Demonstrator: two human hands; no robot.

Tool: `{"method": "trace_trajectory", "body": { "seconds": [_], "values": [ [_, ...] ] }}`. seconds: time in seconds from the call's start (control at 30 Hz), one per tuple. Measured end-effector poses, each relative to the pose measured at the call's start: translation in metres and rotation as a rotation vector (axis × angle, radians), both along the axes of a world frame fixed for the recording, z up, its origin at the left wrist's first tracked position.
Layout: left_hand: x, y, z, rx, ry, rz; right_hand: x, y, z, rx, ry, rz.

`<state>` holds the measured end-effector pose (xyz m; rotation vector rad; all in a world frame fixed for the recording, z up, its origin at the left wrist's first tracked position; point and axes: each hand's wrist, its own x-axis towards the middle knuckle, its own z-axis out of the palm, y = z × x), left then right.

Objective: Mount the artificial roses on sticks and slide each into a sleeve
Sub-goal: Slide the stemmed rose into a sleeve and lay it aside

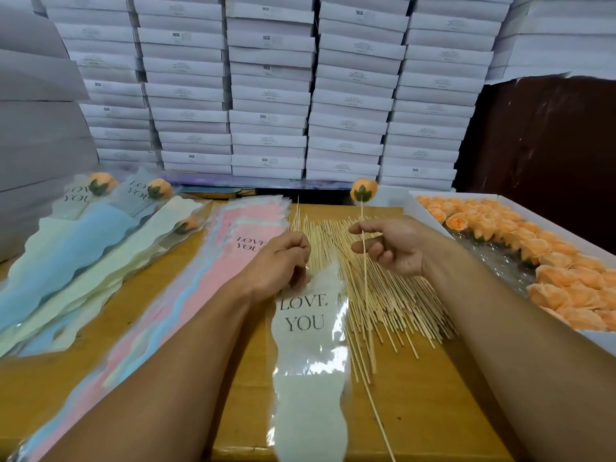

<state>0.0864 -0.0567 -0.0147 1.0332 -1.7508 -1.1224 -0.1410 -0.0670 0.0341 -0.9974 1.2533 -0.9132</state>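
My right hand [393,245] pinches a thin wooden stick [366,295] with an orange rose [364,191] mounted on its far end, held upright above the stick pile. My left hand [283,261] pinches the top edge of a white "LOVE YOU" sleeve [310,378], which lies lengthwise on the cardboard surface toward me. The mounted rose is outside the sleeve, to its right. Several loose sticks [383,288] lie spread under my right hand.
A stack of pink and blue sleeves [213,261] lies left of my left hand. Sleeved roses [83,235] rest at the far left. A white tray of orange rose heads [550,261] sits at the right. White boxes [266,95] are stacked high behind.
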Motion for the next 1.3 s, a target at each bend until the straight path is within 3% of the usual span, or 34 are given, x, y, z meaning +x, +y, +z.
{"method": "trace_trajectory", "body": {
  "seconds": [0.17,0.4,0.7,0.93,1.1,1.3],
  "values": [
    [-0.004,0.002,0.001,0.01,-0.001,-0.077,0.007,-0.036,0.003,-0.024,0.154,-0.049],
    [-0.005,0.003,0.0,-0.016,0.043,-0.158,0.017,-0.073,0.014,0.043,-0.072,-0.101],
    [-0.008,-0.001,-0.004,0.068,0.229,-0.36,0.016,-0.101,0.004,0.013,-0.163,-0.235],
    [-0.007,-0.002,-0.003,0.066,0.217,-0.355,0.016,-0.106,-0.002,0.002,-0.155,-0.271],
    [-0.007,-0.002,-0.003,0.024,0.196,-0.305,0.029,-0.089,-0.009,-0.024,-0.03,-0.163],
    [-0.004,-0.006,-0.005,-0.012,0.2,-0.163,0.04,-0.063,-0.012,0.013,-0.101,-0.016]
  ]
}}
